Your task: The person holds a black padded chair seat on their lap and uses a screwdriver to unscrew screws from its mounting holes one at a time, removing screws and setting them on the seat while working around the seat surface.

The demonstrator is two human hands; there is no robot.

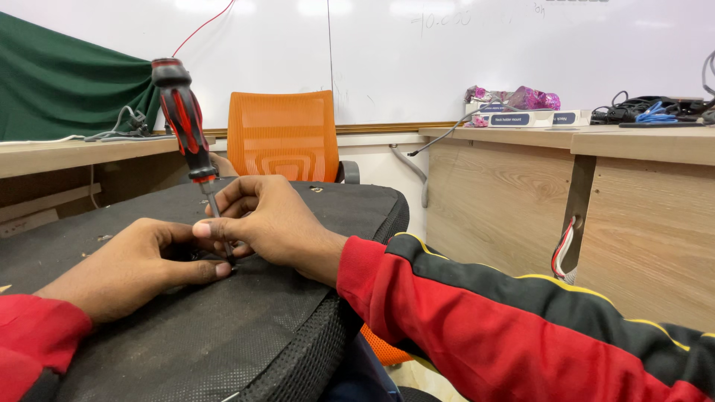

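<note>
The red-and-black-handled steel screwdriver [186,126] stands nearly upright, tip down on the dusty black fabric underside of an overturned seat [246,327]. The right hand [272,223] pinches the shaft between thumb and fingers; the left hand [141,260], fingers pressed together, steadies beside the tip. The fastener is hidden, so progress cannot be judged; driving appears in hand.

Just one view here, a head-worn camera. It sat low and really close over the hands [201,246], looked forward and slightly down across the black padded surface [223,335], and faced the orange chair [283,138] and whiteboard wall [447,52] beyond.
</note>
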